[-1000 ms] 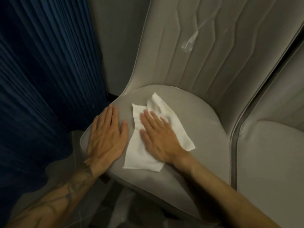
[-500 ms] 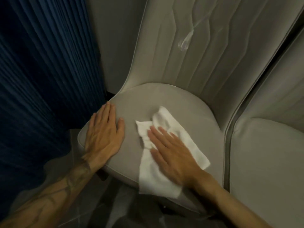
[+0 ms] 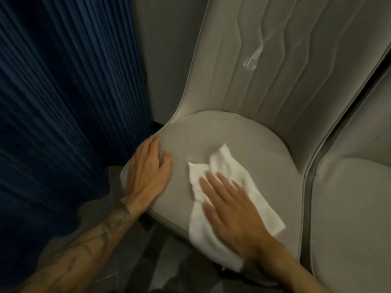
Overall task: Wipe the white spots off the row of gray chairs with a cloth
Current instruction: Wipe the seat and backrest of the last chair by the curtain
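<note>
**Cloth pressed flat on the seat, smear above it**

Head view: the crumpled white cloth [image 3: 222, 178] is pinned under the flat, open right hand [image 3: 234, 210] on the gray padded chair seat [image 3: 243, 136]. The left hand [image 3: 146, 176], open and empty, is braced on the seat edge. A white smear [image 3: 252, 60] is seen up the ribbed backrest, beyond the right hand, the nearer hand.

We see open room on the back half of the gray chair seat [image 3: 243, 134]; a hand could slide there. The tall chair back [image 3: 296, 70] blocks the far side. Our left hand [image 3: 146, 176] lies flat on the seat's left edge and our right hand [image 3: 230, 208] lies flat on the white cloth [image 3: 224, 163], so the front is full. The blue curtain [image 3: 63, 102] hangs close on the left. A second chair [image 3: 349, 208] stands just beside on the right, with only a thin gap between them.
</note>
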Demonstrator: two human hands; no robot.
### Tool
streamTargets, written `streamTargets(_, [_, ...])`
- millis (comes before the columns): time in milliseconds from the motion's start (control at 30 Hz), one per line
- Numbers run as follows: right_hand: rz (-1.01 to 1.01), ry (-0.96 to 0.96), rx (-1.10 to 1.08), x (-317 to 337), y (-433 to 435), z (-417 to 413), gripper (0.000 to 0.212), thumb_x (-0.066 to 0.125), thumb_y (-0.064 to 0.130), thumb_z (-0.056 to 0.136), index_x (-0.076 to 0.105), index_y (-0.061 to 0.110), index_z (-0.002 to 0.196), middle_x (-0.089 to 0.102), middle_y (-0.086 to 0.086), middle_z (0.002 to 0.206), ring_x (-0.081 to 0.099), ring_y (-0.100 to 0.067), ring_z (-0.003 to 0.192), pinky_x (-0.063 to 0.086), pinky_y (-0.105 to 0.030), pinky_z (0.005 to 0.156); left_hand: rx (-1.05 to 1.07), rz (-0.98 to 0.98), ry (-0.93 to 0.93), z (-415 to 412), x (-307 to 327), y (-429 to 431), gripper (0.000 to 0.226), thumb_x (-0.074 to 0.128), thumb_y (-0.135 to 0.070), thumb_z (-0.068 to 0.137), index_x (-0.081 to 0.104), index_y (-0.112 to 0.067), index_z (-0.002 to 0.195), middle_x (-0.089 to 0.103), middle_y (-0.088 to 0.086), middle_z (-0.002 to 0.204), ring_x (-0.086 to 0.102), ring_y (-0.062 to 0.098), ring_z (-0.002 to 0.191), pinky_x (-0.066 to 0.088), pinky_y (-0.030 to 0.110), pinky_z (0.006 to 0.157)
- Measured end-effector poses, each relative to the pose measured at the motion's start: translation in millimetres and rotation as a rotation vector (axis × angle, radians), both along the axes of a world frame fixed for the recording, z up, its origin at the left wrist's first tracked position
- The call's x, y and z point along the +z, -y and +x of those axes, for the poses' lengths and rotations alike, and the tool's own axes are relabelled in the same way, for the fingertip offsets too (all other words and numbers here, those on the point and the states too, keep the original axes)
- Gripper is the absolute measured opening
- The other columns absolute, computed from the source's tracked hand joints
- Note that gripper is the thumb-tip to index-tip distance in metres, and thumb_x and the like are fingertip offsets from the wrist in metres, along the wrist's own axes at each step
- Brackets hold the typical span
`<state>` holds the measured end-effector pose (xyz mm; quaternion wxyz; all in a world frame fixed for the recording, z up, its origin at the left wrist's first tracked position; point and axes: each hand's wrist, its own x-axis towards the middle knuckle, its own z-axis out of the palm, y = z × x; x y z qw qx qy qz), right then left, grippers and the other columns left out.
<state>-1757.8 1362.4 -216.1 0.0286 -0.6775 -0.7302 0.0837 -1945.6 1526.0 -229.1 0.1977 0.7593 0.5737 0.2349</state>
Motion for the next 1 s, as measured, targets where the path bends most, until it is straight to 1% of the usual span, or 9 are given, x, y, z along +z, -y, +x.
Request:
streamTargets(100, [0.067, 0.078, -0.027, 3, 60, 30, 0.058, 0.019, 0.049, 0.109, 0.032, 0.028, 0.162, 0.023, 0.006, 0.172, 0.027, -0.019, 0.158, 0.026, -0.040, 0.120, 0.032, 0.002, -0.078, -15, -1, 4, 0.057, 0.035, -0.035, 0.110, 0.032, -0.011, 0.161, 0.035, 0.013, 0.166, 0.034, 0.031, 0.151, 0.024, 0.048, 0.127])
streamTargets(167, [0.067, 0.098, -0.022, -1, 65, 32, 0.058, 0.023, 0.046, 0.109, 0.039, 0.023, 0.159, 0.033, 0.002, 0.169, 0.038, -0.025, 0.153, 0.030, -0.041, 0.116, 0.093, -0.052, -0.092, -22, -5, 3, 0.059, 0.028, -0.039, 0.111, 0.026, -0.013, 0.164, 0.028, 0.011, 0.170, 0.029, 0.030, 0.154, 0.021, 0.047, 0.128])
streamTargets(233, [0.056, 0.077, 0.007, -3, 41, 15, 0.059, 0.018, 0.046, 0.110, 0.038, 0.023, 0.160, 0.031, 0.001, 0.169, 0.035, -0.025, 0.154, 0.028, -0.042, 0.116, 0.133, -0.073, -0.034, -23, -7, 1, 0.059, 0.026, -0.040, 0.111, 0.025, -0.016, 0.165, 0.028, 0.006, 0.171, 0.030, 0.026, 0.154, 0.022, 0.044, 0.128])
streamTargets(400, [0.018, -0.080, 0.148, -13, -74, -50, 0.062, 0.007, 0.055, 0.108, 0.002, 0.035, 0.166, -0.008, 0.010, 0.174, -0.010, -0.013, 0.161, 0.000, -0.044, 0.132, 0.192, -0.089, 0.172, -26, -16, 0, 0.058, 0.023, -0.049, 0.110, 0.031, -0.027, 0.162, 0.037, -0.002, 0.166, 0.037, 0.020, 0.150, 0.022, 0.036, 0.125])
streamTargets(533, [0.004, -0.012, 0.233, -10, -137, -86, 0.062, 0.023, 0.045, 0.112, 0.001, 0.027, 0.167, -0.005, 0.005, 0.175, -0.007, -0.016, 0.162, -0.006, -0.040, 0.130, 0.161, -0.184, 0.260, -30, -21, -5, 0.054, 0.021, -0.052, 0.110, 0.024, -0.036, 0.161, 0.035, -0.003, 0.167, 0.035, 0.016, 0.150, 0.019, 0.028, 0.124])
streamTargets(633, [0.056, -0.041, 0.286, -15, -109, -73, 0.060, 0.018, 0.046, 0.112, 0.000, 0.031, 0.167, -0.005, 0.008, 0.175, -0.010, -0.012, 0.161, -0.010, -0.036, 0.130, 0.125, -0.113, 0.124, -31, -23, -4, 0.061, 0.017, -0.058, 0.108, 0.025, -0.034, 0.164, 0.032, -0.009, 0.168, 0.032, 0.012, 0.151, 0.018, 0.031, 0.124])
streamTargets(733, [0.062, -0.043, 0.267, -20, -88, -63, 0.059, 0.013, 0.049, 0.111, 0.001, 0.034, 0.166, -0.006, 0.011, 0.174, -0.010, -0.010, 0.160, -0.013, -0.034, 0.129, 0.096, -0.161, 0.191, -30, -19, -1, 0.074, 0.013, -0.067, 0.098, 0.022, -0.036, 0.164, 0.030, -0.010, 0.168, 0.029, 0.014, 0.153, 0.014, 0.038, 0.129])
streamTargets(867, [-0.003, -0.037, 0.196, -13, -142, -81, 0.061, 0.019, 0.052, 0.111, 0.004, 0.032, 0.167, -0.001, 0.006, 0.175, -0.008, -0.015, 0.162, -0.008, -0.043, 0.131, 0.048, -0.162, 0.181, -37, -18, -3, 0.071, 0.011, -0.063, 0.098, 0.015, -0.039, 0.165, 0.025, -0.012, 0.170, 0.024, 0.012, 0.156, 0.015, 0.039, 0.130])
streamTargets(1000, [-0.038, 0.031, 0.231, -7, -187, -92, 0.061, 0.020, 0.053, 0.111, 0.002, 0.034, 0.166, -0.006, 0.006, 0.175, -0.011, -0.017, 0.161, -0.008, -0.047, 0.130, 0.074, -0.201, 0.201, -43, -19, -5, 0.072, 0.003, -0.076, 0.091, 0.007, -0.055, 0.160, 0.027, -0.014, 0.169, 0.030, 0.011, 0.152, 0.021, 0.033, 0.125])
